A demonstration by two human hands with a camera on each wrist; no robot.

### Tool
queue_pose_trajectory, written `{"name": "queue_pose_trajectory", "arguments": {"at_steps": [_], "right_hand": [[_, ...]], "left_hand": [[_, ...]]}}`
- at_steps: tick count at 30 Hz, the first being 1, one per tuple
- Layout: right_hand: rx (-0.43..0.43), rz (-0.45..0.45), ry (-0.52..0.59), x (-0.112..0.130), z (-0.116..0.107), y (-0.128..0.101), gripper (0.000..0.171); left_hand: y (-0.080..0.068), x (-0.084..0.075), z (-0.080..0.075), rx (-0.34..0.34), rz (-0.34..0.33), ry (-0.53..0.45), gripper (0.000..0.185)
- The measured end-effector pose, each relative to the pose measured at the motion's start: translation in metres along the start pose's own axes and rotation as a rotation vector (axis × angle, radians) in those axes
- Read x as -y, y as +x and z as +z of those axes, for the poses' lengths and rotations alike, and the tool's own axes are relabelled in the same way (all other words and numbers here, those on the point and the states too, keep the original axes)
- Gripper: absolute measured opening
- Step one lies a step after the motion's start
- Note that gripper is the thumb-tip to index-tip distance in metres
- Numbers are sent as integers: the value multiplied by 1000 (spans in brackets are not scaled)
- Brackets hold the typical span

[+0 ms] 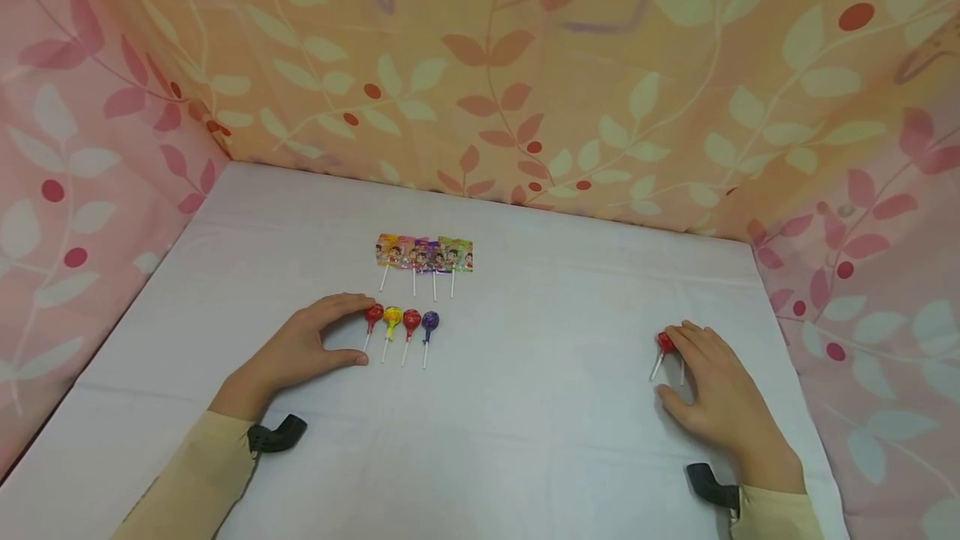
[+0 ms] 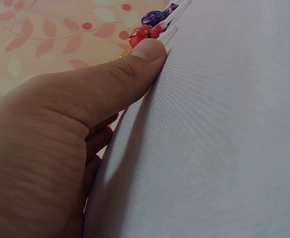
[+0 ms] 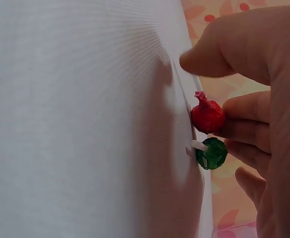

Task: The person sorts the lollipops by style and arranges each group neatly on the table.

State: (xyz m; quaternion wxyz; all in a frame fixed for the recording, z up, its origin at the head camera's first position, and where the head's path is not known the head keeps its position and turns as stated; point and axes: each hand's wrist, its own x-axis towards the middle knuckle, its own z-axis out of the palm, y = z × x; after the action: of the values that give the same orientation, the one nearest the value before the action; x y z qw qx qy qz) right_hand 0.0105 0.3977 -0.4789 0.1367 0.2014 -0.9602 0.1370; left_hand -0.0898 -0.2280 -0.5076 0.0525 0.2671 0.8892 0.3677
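Observation:
A row of round lollipops lies on the white table [image 1: 525, 407]: red [image 1: 373, 315], yellow [image 1: 392, 317], red [image 1: 411, 320] and purple [image 1: 430, 322]. My left hand [image 1: 360, 332] rests beside the row, its index fingertip touching the leftmost red lollipop and its thumb [image 2: 135, 64] flat on the cloth near that stick. My right hand [image 1: 670, 365] lies at the right, fingers [image 3: 244, 129] touching a red lollipop [image 3: 207, 116] and a green lollipop [image 3: 213, 153], with the thumb held apart. In the head view only the red lollipop [image 1: 664, 343] and a second stick show.
A row of flat lollipops in printed wrappers [image 1: 423, 254] lies behind the round ones. Leaf-patterned curtains [image 1: 525, 65] close in the table at the back and both sides. Black wrist mounts [image 1: 277, 433] sit by both sleeves.

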Motion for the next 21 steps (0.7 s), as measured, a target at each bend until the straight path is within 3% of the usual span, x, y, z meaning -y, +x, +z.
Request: {"name": "queue_pose_trajectory", "arguments": {"at_steps": [8, 21], "right_hand": [[12, 20, -6, 0, 2, 0, 80], [-40, -27, 13, 1, 6, 1, 77]], "left_hand": [[0, 0, -1, -3, 11, -10, 86], [1, -1, -1, -5, 22, -1, 86]]}}
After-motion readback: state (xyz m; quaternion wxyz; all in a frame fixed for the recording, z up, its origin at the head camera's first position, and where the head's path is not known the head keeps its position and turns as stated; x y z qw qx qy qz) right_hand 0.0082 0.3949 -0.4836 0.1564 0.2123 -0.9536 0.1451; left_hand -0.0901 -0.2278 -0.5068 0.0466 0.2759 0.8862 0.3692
